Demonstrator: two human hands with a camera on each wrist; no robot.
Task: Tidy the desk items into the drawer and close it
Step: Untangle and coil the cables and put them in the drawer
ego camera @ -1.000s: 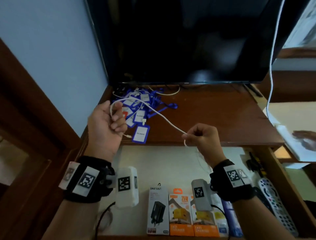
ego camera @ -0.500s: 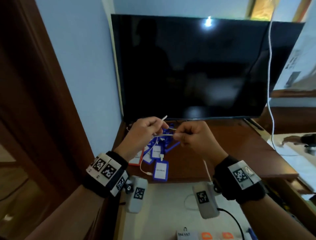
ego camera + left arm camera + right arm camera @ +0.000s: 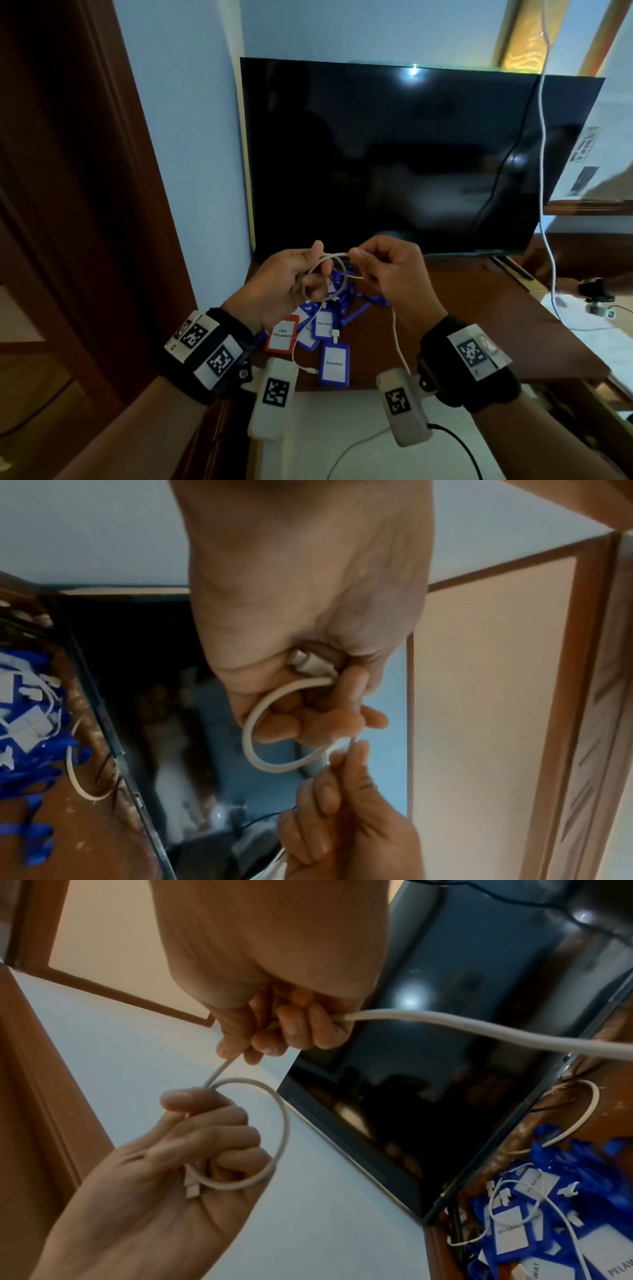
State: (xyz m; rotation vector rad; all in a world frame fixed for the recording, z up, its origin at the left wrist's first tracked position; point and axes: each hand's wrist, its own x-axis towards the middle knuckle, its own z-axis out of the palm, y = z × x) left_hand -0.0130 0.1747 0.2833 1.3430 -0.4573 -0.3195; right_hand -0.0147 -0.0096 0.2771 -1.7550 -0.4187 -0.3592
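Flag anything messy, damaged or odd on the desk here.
Nothing damaged. The badges lie in a tangled heap on the desk, with a second cable snaking through them. Both hands hold a cable in one loop, its tail hanging.

Black wristbands (image 3: 219, 356), white marker-tagged wrist cameras (image 3: 274, 397).

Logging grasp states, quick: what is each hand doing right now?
Left hand: closed, gripping a coiled loop of the white cable.
Right hand: closed, pinching the same cable's free length.
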